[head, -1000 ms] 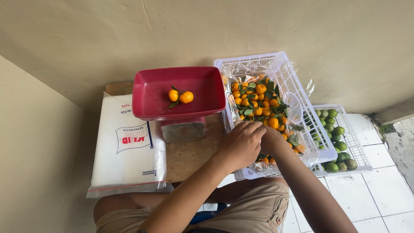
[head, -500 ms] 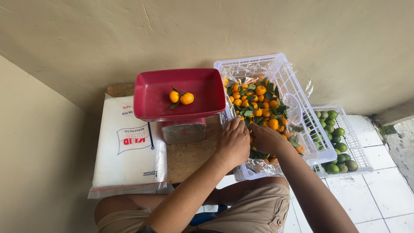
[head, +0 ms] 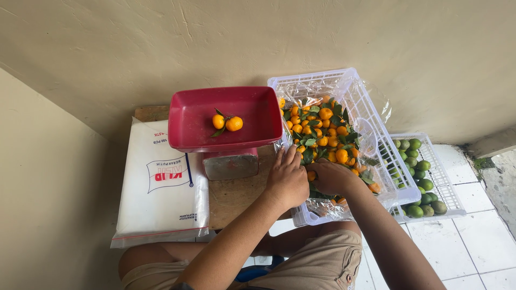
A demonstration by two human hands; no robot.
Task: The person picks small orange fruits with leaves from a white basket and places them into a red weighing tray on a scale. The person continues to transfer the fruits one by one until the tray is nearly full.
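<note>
A white plastic crate (head: 376, 129) lined with clear film holds several small oranges (head: 325, 134) with green leaves. My left hand (head: 287, 180) rests at the crate's near left corner, fingers stretched toward the fruit. Beside it, my right hand (head: 330, 176) is down among the oranges and leaves; its fingers curl over the fruit, and what they hold is hidden. A red tray (head: 193, 121) on a metal weighing scale (head: 231, 164) holds two oranges (head: 227, 123) with a leaf.
A white pack of plastic bags (head: 161, 188) lies on the wooden board (head: 236, 196) left of the scale. A smaller white crate (head: 451, 190) of green limes (head: 422, 166) stands on the tiled floor at right. A beige wall runs behind.
Both hands have shifted left and forward along the crate's near edge, my left hand reaching up toward the scale side. The tray's two oranges have not moved.
</note>
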